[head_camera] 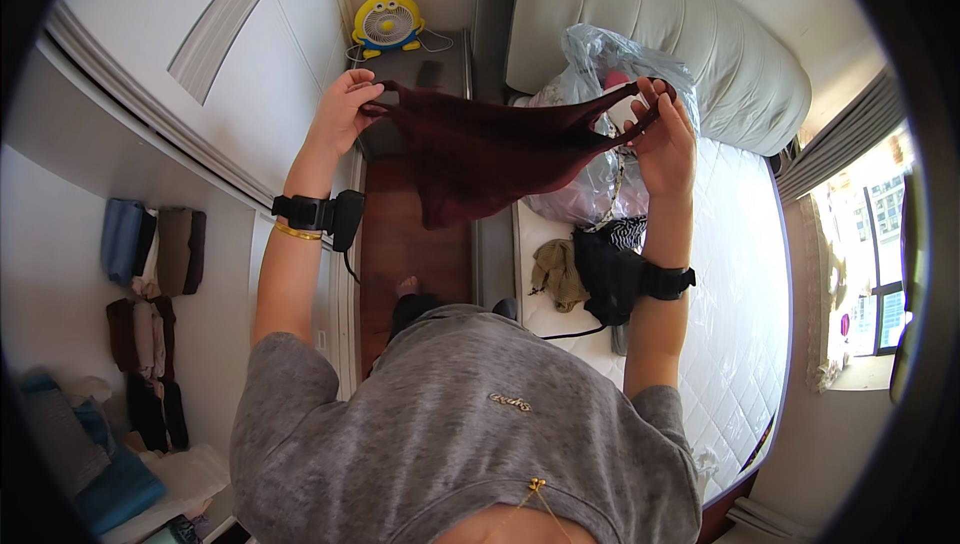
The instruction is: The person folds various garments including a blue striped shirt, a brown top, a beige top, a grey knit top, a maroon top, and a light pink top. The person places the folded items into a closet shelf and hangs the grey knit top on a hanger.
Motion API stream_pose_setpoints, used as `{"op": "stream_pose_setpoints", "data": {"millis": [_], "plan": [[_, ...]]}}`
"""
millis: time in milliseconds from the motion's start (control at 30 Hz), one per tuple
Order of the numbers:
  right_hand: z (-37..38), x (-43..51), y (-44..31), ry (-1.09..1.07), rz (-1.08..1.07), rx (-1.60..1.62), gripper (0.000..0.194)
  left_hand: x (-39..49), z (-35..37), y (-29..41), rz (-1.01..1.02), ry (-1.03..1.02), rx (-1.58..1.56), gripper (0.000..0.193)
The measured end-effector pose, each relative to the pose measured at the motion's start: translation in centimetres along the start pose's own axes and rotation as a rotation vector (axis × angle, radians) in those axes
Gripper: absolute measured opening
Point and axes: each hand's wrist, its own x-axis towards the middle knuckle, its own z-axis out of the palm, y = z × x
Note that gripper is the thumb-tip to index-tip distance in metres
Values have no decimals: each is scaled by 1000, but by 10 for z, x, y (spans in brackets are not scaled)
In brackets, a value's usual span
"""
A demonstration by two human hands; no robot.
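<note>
A maroon strappy top [480,146] hangs stretched out in the air between my two hands. On the left, my left hand [349,110] pinches one strap between thumb and fingers. My right hand [661,140] holds the opposite strap, with fingers partly through its loop. The fabric sags below the straps, over the wooden floor [416,244] and the bed's near edge. Behind the right part of the top stands a clear plastic bag [592,191] with clothes inside. A black garment [600,274] and an olive knit piece [556,274] lie on the mattress near my right forearm.
To the right is a plastic-covered mattress [739,281] with a padded headboard [720,86]. A yellow-and-blue fan [386,24] stands at the far end. Folded clothes [154,247] sit in a cabinet at left, beside white sliding doors [247,93]. A window [881,266] is at right.
</note>
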Motion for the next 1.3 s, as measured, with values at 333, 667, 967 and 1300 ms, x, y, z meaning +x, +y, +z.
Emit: {"op": "stream_pose_setpoints", "data": {"millis": [333,667,967,1300], "plan": [[7,-2,-4,85,-124,-146,20,-25,2,56,135,-251,1069,29],[111,-6,4,-294,-40,-444,21,-55,133,-51,307,-707,896,91],[-50,-18,34,62,338,-728,52,-48,121,-95,-623,-628,-728,34],[-78,-127,133,-121,701,422,74,-62,117,-72,-619,-588,-731,38]]}}
